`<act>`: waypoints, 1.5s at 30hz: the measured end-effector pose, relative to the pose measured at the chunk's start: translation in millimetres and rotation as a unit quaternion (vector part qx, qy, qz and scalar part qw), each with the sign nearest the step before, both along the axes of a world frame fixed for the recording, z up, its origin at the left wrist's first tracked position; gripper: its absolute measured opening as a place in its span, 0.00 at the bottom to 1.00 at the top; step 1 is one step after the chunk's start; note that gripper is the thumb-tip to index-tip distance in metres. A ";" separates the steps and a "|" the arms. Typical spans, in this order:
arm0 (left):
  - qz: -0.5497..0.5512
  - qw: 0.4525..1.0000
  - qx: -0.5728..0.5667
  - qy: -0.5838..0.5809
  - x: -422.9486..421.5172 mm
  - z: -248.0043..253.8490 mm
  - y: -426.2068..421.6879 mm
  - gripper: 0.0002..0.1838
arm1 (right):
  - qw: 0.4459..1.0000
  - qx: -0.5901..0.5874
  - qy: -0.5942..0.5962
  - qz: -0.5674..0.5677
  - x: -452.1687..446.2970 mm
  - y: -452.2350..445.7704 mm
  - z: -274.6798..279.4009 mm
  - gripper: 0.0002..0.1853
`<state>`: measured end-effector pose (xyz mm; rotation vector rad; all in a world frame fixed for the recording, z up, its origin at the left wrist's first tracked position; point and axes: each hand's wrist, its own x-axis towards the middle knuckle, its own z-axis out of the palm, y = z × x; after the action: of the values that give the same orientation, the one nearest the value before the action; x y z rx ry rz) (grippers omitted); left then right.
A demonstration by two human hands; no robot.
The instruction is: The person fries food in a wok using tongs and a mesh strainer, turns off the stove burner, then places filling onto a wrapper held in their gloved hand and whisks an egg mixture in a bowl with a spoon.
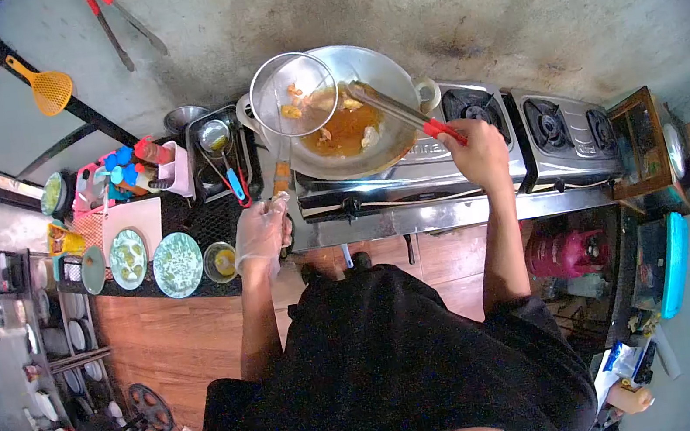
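Observation:
My left hand (263, 231), in a clear plastic glove, is closed around the wooden handle of a round mesh strainer (277, 77). The strainer is over the left side of a wide metal wok (387, 73), and a few golden-brown pieces of food (292, 111) show in its mesh. My bare right hand (479, 151) grips red-handled metal tongs (393, 105), whose tips reach into the wok. Brown oil (343, 138) lies in the wok with several pieces of food in it. The tong tips are partly hidden, so I cannot tell whether they pinch anything.
The wok sits on a gas stove (411, 181); a second stove (567, 131) stands to its right. Left are a green-patterned plate (178, 265), a plate with food (128, 256), a small bowl (220, 262) and a tray with a blue-handled utensil (231, 178). A pink gas cylinder (566, 253) is below.

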<state>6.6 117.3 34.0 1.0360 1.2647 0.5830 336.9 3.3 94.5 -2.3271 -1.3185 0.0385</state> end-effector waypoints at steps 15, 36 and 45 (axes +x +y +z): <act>-0.051 0.998 -0.007 -0.034 11.5 -15.2 -1.5 0.16 | 1.000 0.024 -0.002 -0.009 9.6 9.1 18.5 0.18; 0.014 1.000 0.025 0.005 6.3 -4.6 4.7 0.14 | 0.987 -0.072 -0.116 0.088 32.6 61.1 -72.5 0.18; 0.031 0.998 0.021 -0.045 7.6 -7.0 5.2 0.12 | 0.992 -0.059 -0.076 0.079 37.6 50.4 -60.1 0.16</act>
<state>14.2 122.5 27.1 0.9974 1.2129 0.6985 374.5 53.6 34.4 -2.3573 -1.6142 -0.0124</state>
